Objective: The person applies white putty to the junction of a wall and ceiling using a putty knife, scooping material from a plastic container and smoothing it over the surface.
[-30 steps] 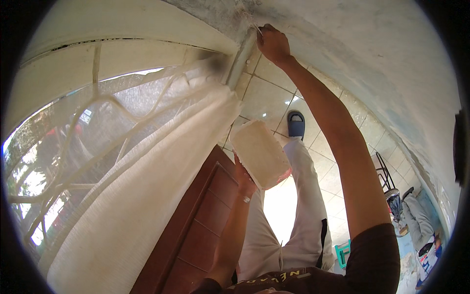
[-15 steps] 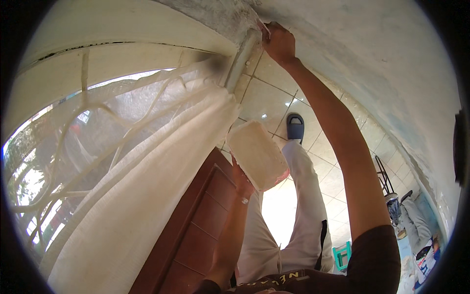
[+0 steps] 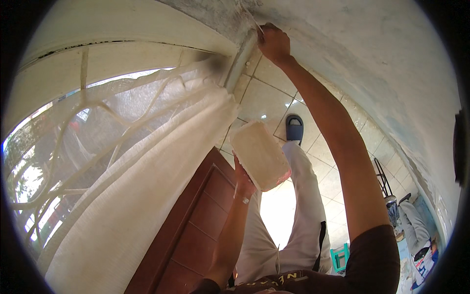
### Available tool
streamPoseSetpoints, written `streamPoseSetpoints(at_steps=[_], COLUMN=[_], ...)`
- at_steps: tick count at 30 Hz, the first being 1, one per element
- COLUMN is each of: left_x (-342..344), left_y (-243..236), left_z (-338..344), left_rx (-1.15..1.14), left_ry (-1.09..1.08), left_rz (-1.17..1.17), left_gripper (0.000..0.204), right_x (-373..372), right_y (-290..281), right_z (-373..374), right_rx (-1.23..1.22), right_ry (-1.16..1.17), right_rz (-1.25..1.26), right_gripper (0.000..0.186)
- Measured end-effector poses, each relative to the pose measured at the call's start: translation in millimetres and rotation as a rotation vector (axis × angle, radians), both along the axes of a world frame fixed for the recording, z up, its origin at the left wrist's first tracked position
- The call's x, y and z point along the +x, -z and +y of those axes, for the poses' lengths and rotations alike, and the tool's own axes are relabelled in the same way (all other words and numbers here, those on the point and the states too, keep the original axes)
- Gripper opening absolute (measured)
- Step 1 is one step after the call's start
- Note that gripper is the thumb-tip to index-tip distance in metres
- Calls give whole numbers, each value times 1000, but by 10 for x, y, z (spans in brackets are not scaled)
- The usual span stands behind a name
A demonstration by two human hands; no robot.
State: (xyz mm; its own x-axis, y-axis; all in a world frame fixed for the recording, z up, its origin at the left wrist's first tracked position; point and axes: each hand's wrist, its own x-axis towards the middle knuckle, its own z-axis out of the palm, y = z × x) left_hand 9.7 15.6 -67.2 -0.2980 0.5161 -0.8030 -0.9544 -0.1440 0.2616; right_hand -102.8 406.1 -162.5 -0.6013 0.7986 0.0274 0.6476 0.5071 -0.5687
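My left hand (image 3: pixel 243 179) is closed around the side of a whitish rectangular tub (image 3: pixel 260 156) with a pinkish edge, held in front of my legs. Pale, smooth material shows across its face. High up at the wall corner, my right hand (image 3: pixel 274 43) is closed on a thin, flat-edged putty knife (image 3: pixel 258 24). Its blade meets the rough grey strip of wall (image 3: pixel 230 17) near the ceiling; the handle is hidden in my fist.
A sheer white curtain (image 3: pixel 147 191) and curved window bars (image 3: pixel 58 142) are on the left, with a brown panelled door (image 3: pixel 196 235) below. The pale wall (image 3: pixel 391 73) rises at right. A green stool (image 3: pixel 340 257) and piled cloth (image 3: pixel 416 230) stand lower right.
My right hand has shifted slightly left, and the putty knife's edge has swung up and left along the wall. The tub has moved a little to the right in my left hand.
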Motion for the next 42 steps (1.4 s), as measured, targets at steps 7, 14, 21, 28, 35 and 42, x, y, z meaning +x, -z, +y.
streamPoseSetpoints(at_steps=[7, 14, 21, 28, 35, 42], left_x=[15, 9, -34, -36, -43, -112], left_y=[161, 82, 42, -28, 124, -169], left_z=[-190, -165, -174, 108, -249, 89], left_rx=[51, 15, 22, -82, -54, -88], left_ry=[10, 1, -28, 5, -78, -12], left_rz=[55, 68, -28, 71, -159, 23], left_gripper=[64, 63, 64, 55, 55, 61], right_x=[-48, -211, -76, -65, 78, 8], right_y=[91, -100, 27, 266, 103, -240], right_z=[-184, -87, -84, 31, -269, 7], right_rx=[74, 23, -82, -1, -117, 75], right_ry=[-30, -102, 15, -33, 14, -14], right_rz=[66, -16, -51, -38, -10, 207], right_gripper=[22, 24, 22, 20, 21, 21])
